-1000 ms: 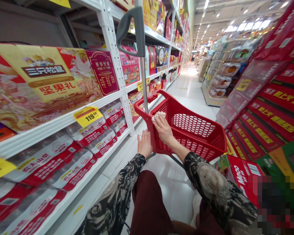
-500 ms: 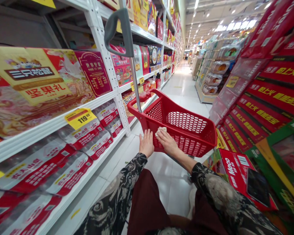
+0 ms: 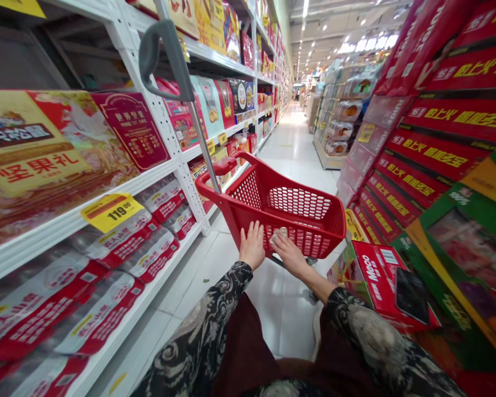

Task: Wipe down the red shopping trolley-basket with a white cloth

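Along a supermarket aisle, we bring a pale, crumpled cloth (image 3: 275,236) down the outer side of a red wheeled basket (image 3: 281,220), which stands directly ahead of our fingers. A second ago, our right hand (image 3: 290,255) had the cloth up at the corner beneath the pole; now it lies farther along, under fingers held close together and pressing it to the slotted wall. Our thumb's part in that hold we cannot tell. Our left hand (image 3: 253,251), its fingers slightly spread, rests on the plain panel just beside the cloth and grips nothing. The shift suggests to us that the wiping has passed from the corner to the lower, slotted stretch, where the openings may catch the fabric. Beyond our left fingertips rises the metal pole (image 3: 204,146) with its grey handle (image 3: 178,63), neither hand touching them.
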A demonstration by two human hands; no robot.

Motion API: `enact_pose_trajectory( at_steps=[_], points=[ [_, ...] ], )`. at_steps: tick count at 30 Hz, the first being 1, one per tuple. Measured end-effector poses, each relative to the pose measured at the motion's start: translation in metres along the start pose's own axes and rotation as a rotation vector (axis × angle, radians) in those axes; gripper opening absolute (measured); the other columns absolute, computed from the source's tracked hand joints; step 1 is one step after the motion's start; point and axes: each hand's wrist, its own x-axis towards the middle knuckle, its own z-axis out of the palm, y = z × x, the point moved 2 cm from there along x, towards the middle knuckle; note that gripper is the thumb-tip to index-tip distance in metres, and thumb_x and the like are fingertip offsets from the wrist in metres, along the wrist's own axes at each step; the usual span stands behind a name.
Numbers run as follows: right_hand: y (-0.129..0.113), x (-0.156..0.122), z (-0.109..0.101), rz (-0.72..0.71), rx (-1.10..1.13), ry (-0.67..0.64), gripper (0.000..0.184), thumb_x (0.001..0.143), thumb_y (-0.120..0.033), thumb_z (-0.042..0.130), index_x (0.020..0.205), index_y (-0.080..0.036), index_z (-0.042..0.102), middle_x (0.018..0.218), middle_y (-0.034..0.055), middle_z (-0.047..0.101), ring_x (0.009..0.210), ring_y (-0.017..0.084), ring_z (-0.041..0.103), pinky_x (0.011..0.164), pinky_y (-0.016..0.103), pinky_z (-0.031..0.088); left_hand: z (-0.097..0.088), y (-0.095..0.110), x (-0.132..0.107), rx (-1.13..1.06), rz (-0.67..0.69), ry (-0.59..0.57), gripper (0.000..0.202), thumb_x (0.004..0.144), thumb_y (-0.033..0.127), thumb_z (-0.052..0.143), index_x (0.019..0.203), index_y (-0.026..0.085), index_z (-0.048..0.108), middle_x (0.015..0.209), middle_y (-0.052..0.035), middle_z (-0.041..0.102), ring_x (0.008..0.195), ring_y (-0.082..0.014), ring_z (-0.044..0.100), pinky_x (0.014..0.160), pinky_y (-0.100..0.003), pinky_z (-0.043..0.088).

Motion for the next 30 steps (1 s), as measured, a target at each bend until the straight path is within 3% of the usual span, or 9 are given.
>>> enact_pose_trajectory(
  at_steps=[4, 6, 10, 13, 16, 20, 24, 26, 30],
  points=[
    [0.008, 0.023, -0.035, 0.046, -0.013, 0.273, 0.043, 0.089, -0.007, 0.038, 0.128, -0.017, 0.052, 0.137, 0.0097, 0.048, 0.139, 0.022, 0.022, 0.110, 0.047, 0.030, 0.000, 0.011, 0.009, -0.009, 0.012, 0.030, 0.063, 0.077, 0.015, 0.037, 0.140, 0.007, 0.029, 0.151, -0.0121, 0.022, 0.140, -0.0258, 0.017, 0.112, -0.054, 0.017],
    [0.018, 0.028, -0.043, 0.085, -0.038, 0.323, 0.040, 0.090, -0.009, 0.037, 0.126, -0.016, 0.054, 0.136, 0.0103, 0.049, 0.139, 0.022, 0.022, 0.110, 0.048, 0.030, 0.000, 0.018, 0.013, -0.014, 0.027, 0.039, 0.064, 0.077, 0.015, 0.037, 0.140, 0.006, 0.029, 0.151, -0.0127, 0.021, 0.140, -0.0262, 0.017, 0.112, -0.055, 0.017],
    [0.029, 0.006, -0.026, 0.088, -0.036, 0.242, 0.042, 0.088, -0.005, 0.037, 0.124, -0.017, 0.056, 0.133, 0.0105, 0.052, 0.137, 0.022, 0.027, 0.107, 0.050, 0.033, 0.005, 0.031, 0.014, -0.009, 0.072, 0.042, 0.067, 0.075, 0.015, 0.040, 0.141, 0.007, 0.027, 0.152, -0.0117, 0.019, 0.141, -0.0260, 0.016, 0.112, -0.054, 0.016],
    [0.025, -0.022, -0.006, 0.091, -0.024, 0.123, 0.043, 0.084, -0.002, 0.039, 0.122, -0.014, 0.057, 0.132, 0.0134, 0.053, 0.134, 0.025, 0.034, 0.104, 0.051, 0.037, 0.012, 0.037, 0.009, 0.003, 0.102, 0.013, 0.067, 0.075, 0.015, 0.041, 0.141, 0.008, 0.028, 0.152, -0.0113, 0.020, 0.141, -0.0255, 0.015, 0.113, -0.053, 0.016],
    [0.015, -0.035, -0.002, 0.091, 0.009, 0.051, 0.042, 0.083, -0.001, 0.041, 0.118, -0.013, 0.060, 0.127, 0.0144, 0.057, 0.131, 0.024, 0.039, 0.100, 0.048, 0.042, 0.017, 0.044, 0.007, -0.009, 0.125, -0.026, 0.068, 0.074, 0.016, 0.042, 0.140, 0.008, 0.029, 0.152, -0.0114, 0.022, 0.140, -0.0259, 0.017, 0.113, -0.053, 0.016],
    [0.016, -0.024, -0.034, 0.093, 0.048, 0.261, 0.042, 0.086, -0.005, 0.039, 0.124, -0.015, 0.056, 0.133, 0.0118, 0.052, 0.137, 0.023, 0.027, 0.106, 0.047, 0.037, 0.012, 0.053, 0.012, -0.026, 0.135, -0.015, 0.068, 0.074, 0.014, 0.041, 0.141, 0.008, 0.028, 0.152, -0.0111, 0.020, 0.140, -0.0256, 0.016, 0.112, -0.054, 0.017],
    [0.038, -0.016, -0.060, 0.188, 0.000, 0.429, 0.042, 0.090, -0.008, 0.036, 0.128, -0.017, 0.052, 0.135, 0.0099, 0.050, 0.139, 0.021, 0.021, 0.110, 0.048, 0.031, 0.002, 0.064, 0.022, -0.035, 0.146, 0.027, 0.069, 0.074, 0.011, 0.039, 0.141, 0.006, 0.026, 0.152, -0.0120, 0.018, 0.141, -0.0256, 0.014, 0.111, -0.055, 0.019],
    [0.048, -0.024, -0.057, 0.205, -0.027, 0.407, 0.041, 0.091, -0.008, 0.035, 0.126, -0.016, 0.054, 0.133, 0.0107, 0.053, 0.139, 0.020, 0.021, 0.109, 0.048, 0.032, 0.000, 0.069, 0.024, -0.037, 0.172, 0.038, 0.070, 0.073, 0.012, 0.040, 0.141, 0.006, 0.026, 0.152, -0.0125, 0.018, 0.141, -0.0260, 0.014, 0.111, -0.056, 0.018],
    [0.053, -0.057, -0.031, 0.226, -0.019, 0.273, 0.042, 0.089, -0.006, 0.037, 0.124, -0.019, 0.055, 0.133, 0.0096, 0.052, 0.139, 0.019, 0.022, 0.109, 0.049, 0.030, 0.007, 0.078, 0.021, -0.032, 0.227, 0.039, 0.069, 0.073, 0.013, 0.041, 0.140, 0.006, 0.029, 0.152, -0.0130, 0.019, 0.141, -0.0266, 0.015, 0.111, -0.057, 0.018]
  ],
)
